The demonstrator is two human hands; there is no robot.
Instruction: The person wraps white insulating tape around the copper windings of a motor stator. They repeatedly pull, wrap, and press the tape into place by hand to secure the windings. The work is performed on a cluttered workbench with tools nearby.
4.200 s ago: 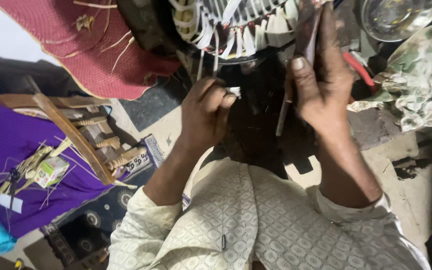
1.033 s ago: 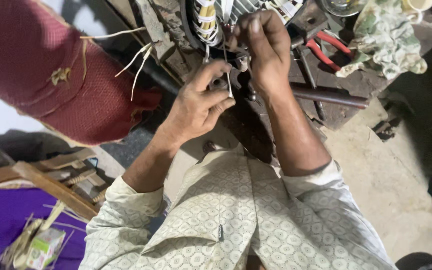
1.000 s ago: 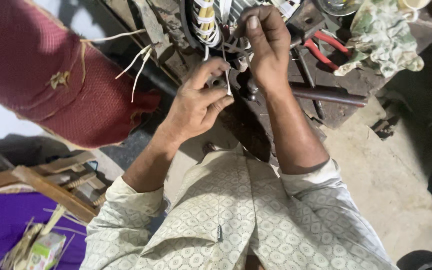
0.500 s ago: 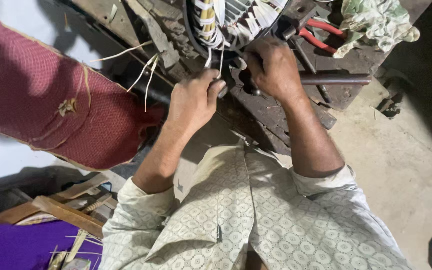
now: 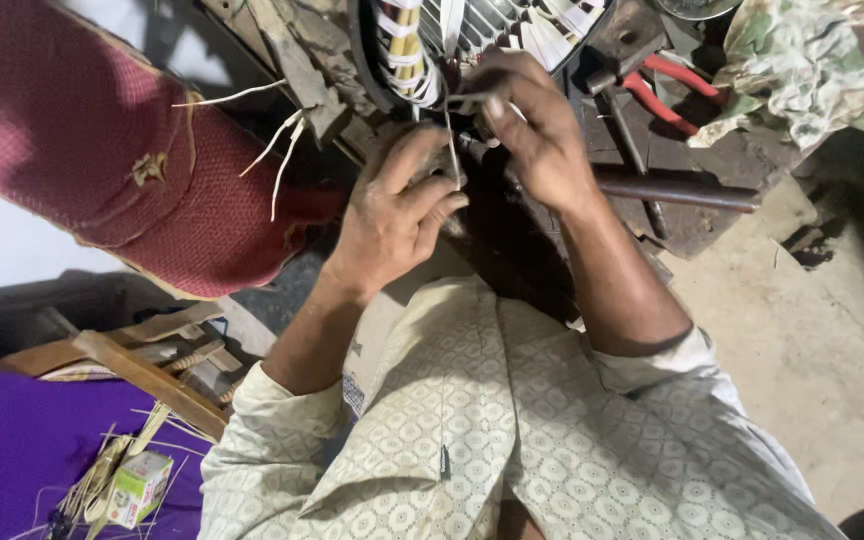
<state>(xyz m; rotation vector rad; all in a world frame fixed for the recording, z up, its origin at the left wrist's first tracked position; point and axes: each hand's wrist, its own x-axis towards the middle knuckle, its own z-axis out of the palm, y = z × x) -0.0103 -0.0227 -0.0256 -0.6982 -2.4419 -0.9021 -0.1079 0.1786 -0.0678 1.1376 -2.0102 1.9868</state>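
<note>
The left hand (image 5: 392,215) and right hand (image 5: 537,125) pinched a thin pale strip (image 5: 449,150) in narrow grips below the motor stator (image 5: 472,35); many slots already carried pale strips; this one seemed not yet seated; red-handled pliers (image 5: 662,90) lay near.

Worktop (image 5: 722,165): dark, grimy metal surface at upper right, stained and worn. Lying directly on it: red-handled pliers (image 5: 664,95) near the back; a dark metal rod (image 5: 677,188) laid crosswise towards the right edge; a crumpled green-and-white patterned rag (image 5: 802,65) at the far right corner, partly overhanging. Floor (image 5: 832,350): bare, dusty concrete to the right of the worktop, with small dark debris (image 5: 807,245) just beside the worktop's edge.
</note>
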